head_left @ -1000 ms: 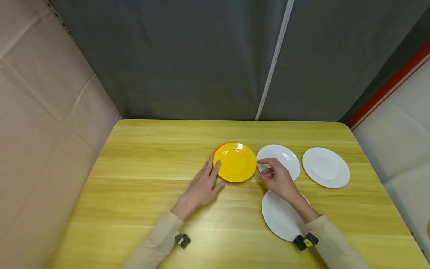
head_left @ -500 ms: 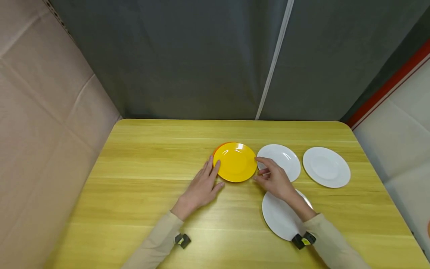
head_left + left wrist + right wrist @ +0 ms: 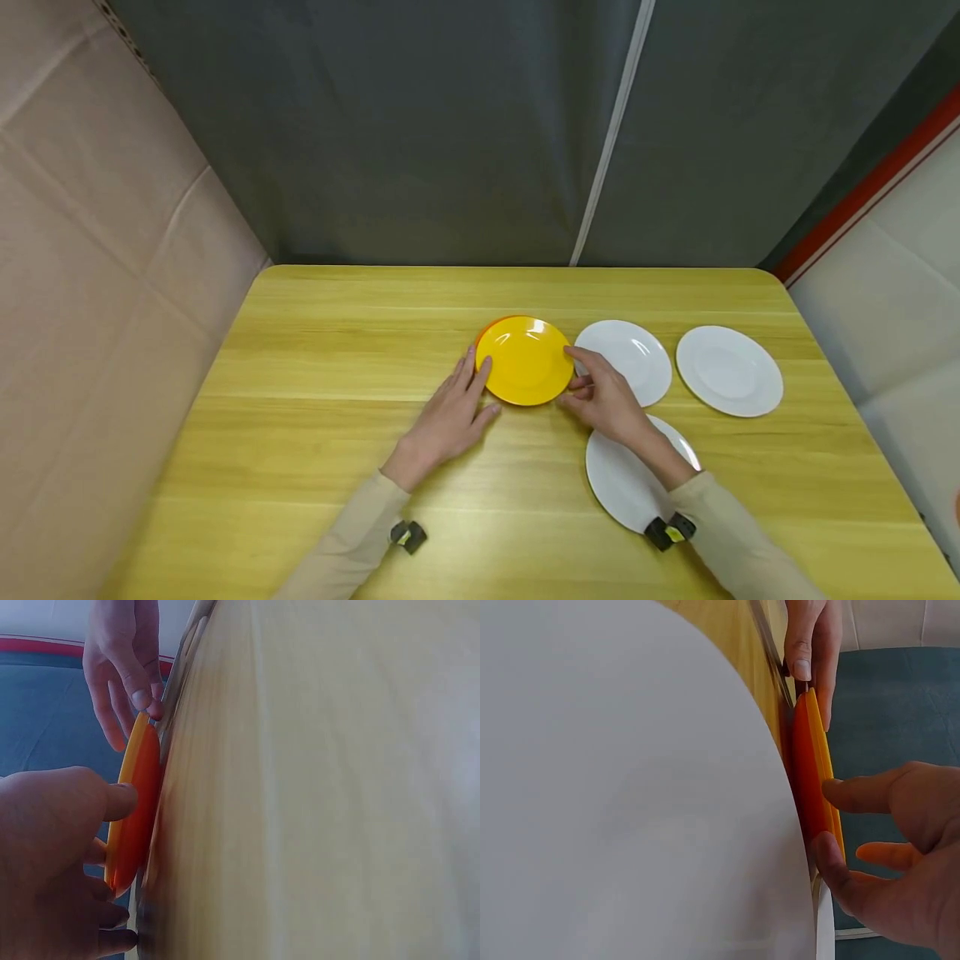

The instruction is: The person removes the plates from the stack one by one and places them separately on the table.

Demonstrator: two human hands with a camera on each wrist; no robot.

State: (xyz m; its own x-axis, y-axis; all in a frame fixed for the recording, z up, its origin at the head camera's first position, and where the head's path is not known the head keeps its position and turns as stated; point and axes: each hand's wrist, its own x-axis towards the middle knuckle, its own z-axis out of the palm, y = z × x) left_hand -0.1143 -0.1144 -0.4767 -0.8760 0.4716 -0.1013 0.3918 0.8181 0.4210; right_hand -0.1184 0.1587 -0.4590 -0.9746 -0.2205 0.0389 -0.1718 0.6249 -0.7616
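A yellow plate lies on top of an orange plate, whose rim peeks out at the far left in the head view. My left hand rests along the left rim, its fingers extended and a fingertip over the yellow edge. On the other side, my right hand touches the right rim, with index finger and thumb spread apart along the edge. The right wrist view has the thumb low beside the stack and a finger on the yellow rim.
Two white plates, a middle one and a right one, lie to the right of the stack. Another white plate sits nearer, partly under my right forearm. A dark curtain hangs behind the wooden table.
My right hand has moved slightly left, from beside the yellow plate to its right rim. The left hand and the plates look unmoved.
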